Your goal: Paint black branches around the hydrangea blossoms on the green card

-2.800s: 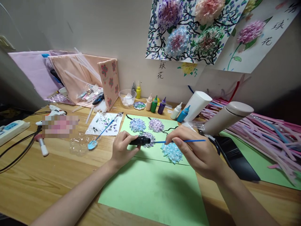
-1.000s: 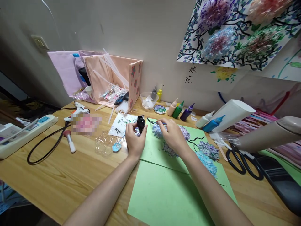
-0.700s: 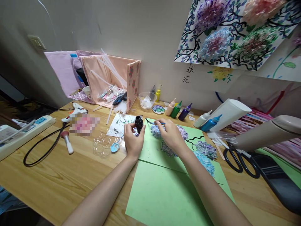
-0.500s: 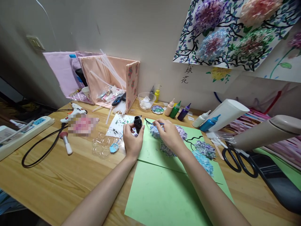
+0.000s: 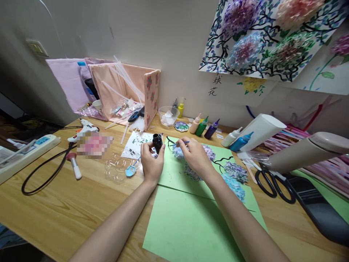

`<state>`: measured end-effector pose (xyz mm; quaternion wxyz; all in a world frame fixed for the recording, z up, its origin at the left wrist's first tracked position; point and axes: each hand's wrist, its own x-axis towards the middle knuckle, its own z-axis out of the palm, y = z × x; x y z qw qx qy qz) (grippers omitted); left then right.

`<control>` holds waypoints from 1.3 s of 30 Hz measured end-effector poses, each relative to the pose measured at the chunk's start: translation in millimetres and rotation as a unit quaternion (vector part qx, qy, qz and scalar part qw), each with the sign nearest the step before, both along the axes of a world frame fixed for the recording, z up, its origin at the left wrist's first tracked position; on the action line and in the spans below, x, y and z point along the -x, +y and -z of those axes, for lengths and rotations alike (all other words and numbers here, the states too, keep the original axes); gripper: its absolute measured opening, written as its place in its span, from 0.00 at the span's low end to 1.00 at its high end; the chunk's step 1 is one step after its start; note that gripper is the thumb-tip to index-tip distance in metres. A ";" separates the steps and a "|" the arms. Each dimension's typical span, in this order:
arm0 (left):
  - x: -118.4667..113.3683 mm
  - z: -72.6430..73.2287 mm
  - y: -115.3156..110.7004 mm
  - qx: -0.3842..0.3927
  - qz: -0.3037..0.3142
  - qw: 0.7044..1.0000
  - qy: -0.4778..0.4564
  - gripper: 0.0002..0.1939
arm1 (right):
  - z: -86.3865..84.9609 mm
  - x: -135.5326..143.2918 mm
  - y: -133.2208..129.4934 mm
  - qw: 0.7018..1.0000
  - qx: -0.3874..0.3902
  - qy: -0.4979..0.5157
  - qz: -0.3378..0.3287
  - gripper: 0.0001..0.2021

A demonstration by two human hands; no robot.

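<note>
My left hand (image 5: 151, 163) is closed around a small black bottle (image 5: 157, 142), held upright with its mouth uncapped, at the left edge of the green paper (image 5: 174, 222). Between the fingers of my right hand (image 5: 195, 154) is a thin blue paintbrush (image 5: 181, 143), its tip by a black branch line (image 5: 169, 141) near the paper's top left corner. Fluffy flower clusters in lilac and blue lie on the sheet, among them a turquoise one (image 5: 233, 187) and a purple one (image 5: 236, 171). My right hand partly hides the clusters beneath it.
A paint-spotted white sheet (image 5: 133, 145) and a clear plastic palette (image 5: 116, 169) lie left of my left hand. Several paint bottles, including a green one (image 5: 201, 128), stand along the wall. Black-handled scissors (image 5: 274, 185) and a grey bottle (image 5: 308, 151) lie right. A glue gun (image 5: 86, 130) rests far left.
The whole view has shifted slightly, moving the scene a little left. The brush tip has moved slightly down beside the black line. Both hands keep their holds.
</note>
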<state>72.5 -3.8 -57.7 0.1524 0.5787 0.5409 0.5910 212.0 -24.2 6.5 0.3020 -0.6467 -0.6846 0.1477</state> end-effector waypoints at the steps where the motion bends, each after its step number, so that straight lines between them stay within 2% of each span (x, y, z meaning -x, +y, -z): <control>1: 0.2 0.0 0.0 0.001 -0.001 1.000 -0.001 0.12 | 0.0 0.4 -0.1 1.000 -0.001 0.002 -0.001 0.14; 16: 0.9 -0.7 0.7 -0.001 -0.015 1.000 -0.006 0.11 | -2.2 -0.3 -0.6 0.998 -0.016 0.051 -0.022 0.16; 20: 0.9 -1.4 0.1 0.002 -0.016 1.000 -0.004 0.12 | -9.0 -4.8 -2.3 0.983 -0.116 0.144 -0.002 0.15; 24: 1.0 -2.0 -0.9 -0.004 0.005 1.000 0.018 0.11 | -25.5 -12.2 -9.5 0.933 -0.255 0.250 0.030 0.16; 27: 0.9 -1.4 -1.4 -0.012 0.014 0.999 0.032 0.11 | -39.9 -14.6 -17.9 0.908 -0.308 0.281 0.034 0.18; 32: 0.4 -0.5 -2.1 -0.013 0.016 0.999 0.037 0.12 | -49.7 -10.7 -28.6 0.927 -0.290 0.237 -0.004 0.17; 36: -0.2 -0.2 -2.1 -0.017 0.023 0.999 0.031 0.13 | -47.9 -8.1 -30.2 0.954 -0.273 0.115 -0.054 0.15; 39: -0.3 0.6 -1.5 -0.022 0.028 0.999 0.026 0.14 | -46.8 -7.9 -28.9 0.958 -0.274 0.036 -0.081 0.14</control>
